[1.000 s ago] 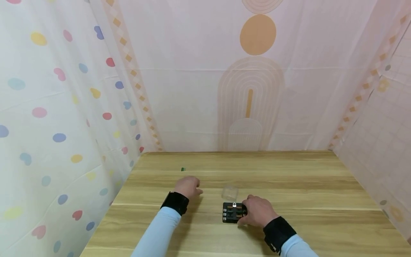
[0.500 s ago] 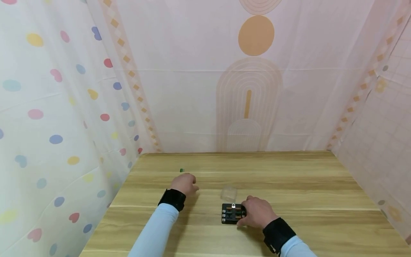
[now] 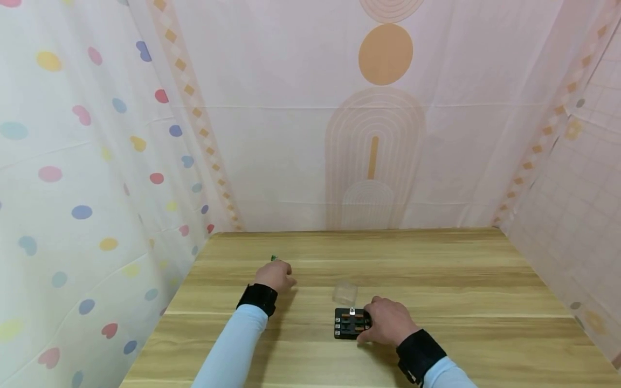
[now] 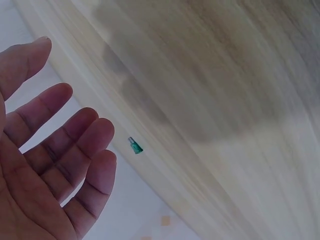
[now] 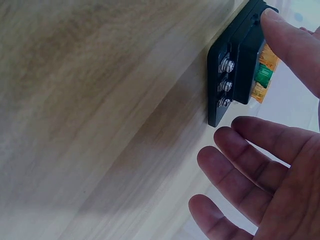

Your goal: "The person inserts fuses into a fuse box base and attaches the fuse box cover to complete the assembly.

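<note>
A black fuse block (image 3: 344,326) lies on the table, with orange and green blade fuses (image 5: 264,74) in it and several metal screws (image 5: 225,86) along its edge. My right hand (image 3: 389,320) holds the block's right end between thumb and fingers; the thumb touches its body in the right wrist view. Farther left, my left hand (image 3: 274,275) reaches over the table with loosely bent fingers and nothing in them. Just beyond it lies a small green blade fuse (image 4: 135,145), apart from the fingertips and partly hidden by the hand in the head view.
A clear plastic cover (image 3: 345,292) lies just behind the fuse block. The wooden table (image 3: 436,258) ends at a patterned curtain (image 3: 281,161) at the back, with more curtain on both sides.
My left hand has moved slightly left and away from me, closer to the green fuse. My right hand stays at the fuse block. The head view has shifted slightly.
</note>
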A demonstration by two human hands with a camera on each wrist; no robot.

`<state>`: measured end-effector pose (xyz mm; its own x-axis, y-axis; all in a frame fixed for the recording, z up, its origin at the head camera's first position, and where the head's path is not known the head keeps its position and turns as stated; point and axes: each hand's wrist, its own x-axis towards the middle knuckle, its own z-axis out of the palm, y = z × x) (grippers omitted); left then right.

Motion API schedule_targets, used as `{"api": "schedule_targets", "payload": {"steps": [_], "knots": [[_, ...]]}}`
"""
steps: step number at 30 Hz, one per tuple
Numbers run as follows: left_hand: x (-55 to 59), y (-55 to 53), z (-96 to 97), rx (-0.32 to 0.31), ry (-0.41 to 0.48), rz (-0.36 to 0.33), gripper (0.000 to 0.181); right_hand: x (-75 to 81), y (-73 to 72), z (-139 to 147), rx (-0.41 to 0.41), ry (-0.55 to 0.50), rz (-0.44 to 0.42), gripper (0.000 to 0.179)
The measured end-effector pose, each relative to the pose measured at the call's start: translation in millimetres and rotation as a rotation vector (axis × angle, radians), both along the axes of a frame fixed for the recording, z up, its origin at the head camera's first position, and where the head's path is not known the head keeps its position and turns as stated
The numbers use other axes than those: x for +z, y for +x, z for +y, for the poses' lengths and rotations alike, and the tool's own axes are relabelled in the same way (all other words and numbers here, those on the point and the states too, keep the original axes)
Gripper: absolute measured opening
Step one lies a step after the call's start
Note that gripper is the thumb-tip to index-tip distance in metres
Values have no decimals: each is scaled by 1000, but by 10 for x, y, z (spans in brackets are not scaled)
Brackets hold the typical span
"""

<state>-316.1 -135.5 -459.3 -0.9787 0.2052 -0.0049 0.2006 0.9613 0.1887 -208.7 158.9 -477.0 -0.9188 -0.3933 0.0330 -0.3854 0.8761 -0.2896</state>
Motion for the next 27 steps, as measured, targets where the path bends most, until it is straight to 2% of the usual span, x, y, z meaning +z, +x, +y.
{"api": "schedule_targets", "payload": {"steps": [6,12,20,27], "knots": [[-41,-72,-41,18,19,-5,33,0,6,3,6,-7,6,60],[-87,-167,-111,21,-11,25,33,11,15,4,2,-4,-2,62],[-24,-254,-167,27,-13,2,33,10,8,-11,-5,-4,-8,63],[4,-315,-255,24,-24,28,32,28,2,-12,2,-2,5,62]]}}
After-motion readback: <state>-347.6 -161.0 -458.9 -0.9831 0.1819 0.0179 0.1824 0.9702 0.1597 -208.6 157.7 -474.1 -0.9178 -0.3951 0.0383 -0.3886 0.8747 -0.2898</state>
